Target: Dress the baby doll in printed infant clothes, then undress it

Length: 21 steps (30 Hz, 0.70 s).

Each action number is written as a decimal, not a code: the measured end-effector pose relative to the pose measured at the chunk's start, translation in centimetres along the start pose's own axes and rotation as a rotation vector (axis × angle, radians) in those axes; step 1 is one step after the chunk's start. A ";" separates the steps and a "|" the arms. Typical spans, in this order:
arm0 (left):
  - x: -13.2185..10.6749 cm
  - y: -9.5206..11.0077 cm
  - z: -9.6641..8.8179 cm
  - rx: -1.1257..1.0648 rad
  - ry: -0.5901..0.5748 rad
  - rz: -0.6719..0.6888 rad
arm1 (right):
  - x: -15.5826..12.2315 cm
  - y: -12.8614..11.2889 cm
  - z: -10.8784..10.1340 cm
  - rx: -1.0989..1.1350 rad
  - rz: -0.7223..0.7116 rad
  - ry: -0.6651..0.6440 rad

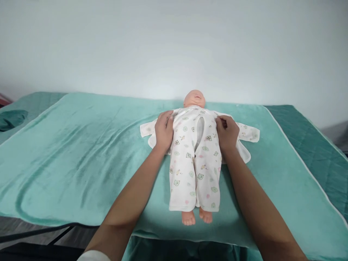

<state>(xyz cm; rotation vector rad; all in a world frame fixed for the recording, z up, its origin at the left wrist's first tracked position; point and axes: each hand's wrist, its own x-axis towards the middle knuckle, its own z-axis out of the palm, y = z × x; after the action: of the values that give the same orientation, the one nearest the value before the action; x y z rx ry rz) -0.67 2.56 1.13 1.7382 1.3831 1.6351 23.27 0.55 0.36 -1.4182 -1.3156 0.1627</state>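
Observation:
A baby doll (194,98) lies on its back on a teal blanket (81,159), head toward the wall, bare feet toward me. It wears a white printed romper (190,170) that is open down the chest. My left hand (163,131) rests on the doll's left side, fingers curled over the romper's front edge near the shoulder. My right hand (227,132) grips the romper's other edge with bent fingers. Both sleeves lie spread flat outward.
The blanket covers a table with a darker green quilted pad (312,145) showing at the right and far left. A dark green cloth (12,119) lies bunched at the left edge. A plain white wall stands behind.

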 end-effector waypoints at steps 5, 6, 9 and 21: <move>4.7 -1.7 1.5 -0.051 -0.291 -0.114 | 3.1 0.2 1.9 0.078 -0.113 -0.138; 5.2 -1.9 1.5 -0.098 -0.366 -0.149 | 3.6 0.2 2.3 0.114 -0.091 -0.200; 6.0 -2.0 1.1 -0.164 -0.544 -0.183 | 5.0 0.2 2.8 0.221 0.036 -0.397; 7.6 -2.8 2.8 0.033 -0.427 -0.220 | 7.1 0.4 3.5 0.157 0.124 -0.533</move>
<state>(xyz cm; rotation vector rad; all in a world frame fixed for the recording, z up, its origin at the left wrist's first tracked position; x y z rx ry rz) -0.44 11.02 2.22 1.7499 1.3380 1.0548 23.61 8.14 2.68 -1.3698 -1.5982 0.7529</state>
